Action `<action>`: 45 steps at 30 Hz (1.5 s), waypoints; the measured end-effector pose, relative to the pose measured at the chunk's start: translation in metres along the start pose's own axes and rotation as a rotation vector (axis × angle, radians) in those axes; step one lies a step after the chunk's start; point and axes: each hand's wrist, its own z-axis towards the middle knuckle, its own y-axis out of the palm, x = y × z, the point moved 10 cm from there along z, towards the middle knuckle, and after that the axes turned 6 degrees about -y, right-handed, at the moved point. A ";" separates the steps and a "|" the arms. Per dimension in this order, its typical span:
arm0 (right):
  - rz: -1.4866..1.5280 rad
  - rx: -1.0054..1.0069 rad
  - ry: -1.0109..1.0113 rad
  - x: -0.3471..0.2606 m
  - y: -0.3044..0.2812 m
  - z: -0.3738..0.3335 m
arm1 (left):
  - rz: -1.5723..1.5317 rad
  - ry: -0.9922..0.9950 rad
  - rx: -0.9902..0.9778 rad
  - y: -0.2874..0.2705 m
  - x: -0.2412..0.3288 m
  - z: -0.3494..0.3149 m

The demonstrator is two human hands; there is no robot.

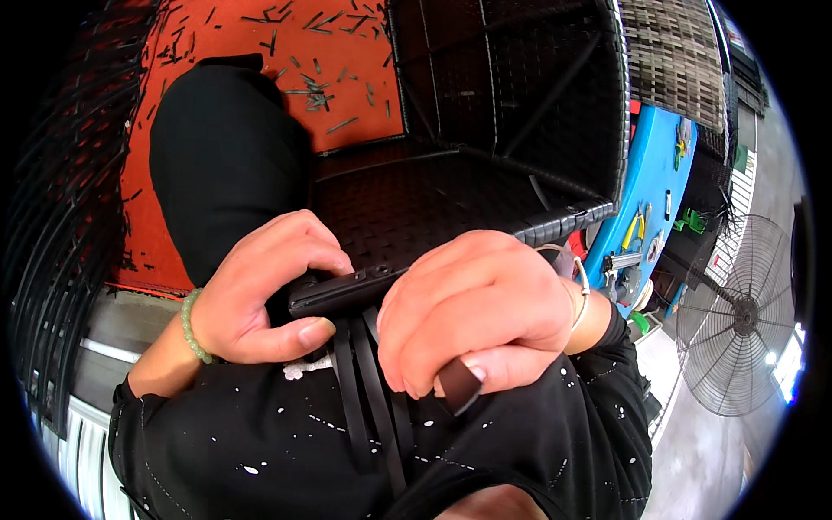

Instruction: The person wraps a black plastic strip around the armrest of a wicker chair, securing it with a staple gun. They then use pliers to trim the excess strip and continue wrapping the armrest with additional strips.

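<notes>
A black woven rattan furniture piece (416, 192) leans in front of me, its near edge against my lap. My left hand (269, 286) grips the wrapped corner of that edge, fingers over the top and thumb below. Beside it, my right hand (481, 316) is closed in a fist on a flat black rattan strip (459, 386); the strip's end sticks out by the thumb. Several loose strips (360, 390) hang from the edge between my hands, over my dark shirt. The right fist hides part of the edge behind it.
An orange-red surface (204, 30) strewn with black strip scraps lies ahead. Long black strips (65, 199) hang at the left. On the right, a blue table (646, 165) bears pliers (637, 227) and other tools. Beyond stands a caged fan (744, 314), with brownish woven panels (676, 52) farther off.
</notes>
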 end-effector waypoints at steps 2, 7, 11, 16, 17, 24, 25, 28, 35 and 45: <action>0.010 -0.001 0.021 0.000 -0.003 0.002 | 0.008 0.014 -0.009 -0.001 0.000 0.003; 0.035 0.002 0.005 0.004 -0.006 0.002 | -0.026 -0.032 0.004 -0.004 0.000 0.007; 0.028 0.060 0.066 0.006 -0.008 0.004 | -0.022 -0.003 0.045 -0.005 0.007 0.010; -0.028 0.202 0.204 0.001 -0.004 0.001 | -0.047 0.029 0.085 -0.003 0.006 0.014; -0.032 0.190 0.197 -0.003 -0.003 0.000 | -0.064 0.032 0.086 -0.003 0.006 0.014; -0.017 0.118 0.034 -0.021 0.001 -0.004 | -0.084 -0.076 0.038 0.001 -0.004 0.014; 0.002 0.103 -0.002 -0.025 -0.004 -0.003 | -0.084 -0.080 0.057 0.001 -0.004 0.013; 0.078 0.088 -0.097 -0.052 -0.017 0.001 | -0.080 -0.093 0.088 0.000 -0.007 0.009; -0.368 0.157 -0.187 -0.055 -0.022 -0.018 | -0.071 -0.102 0.084 -0.001 -0.007 0.008; -1.096 -0.025 -0.042 -0.015 0.003 -0.014 | -0.078 -0.085 0.083 -0.001 -0.014 0.012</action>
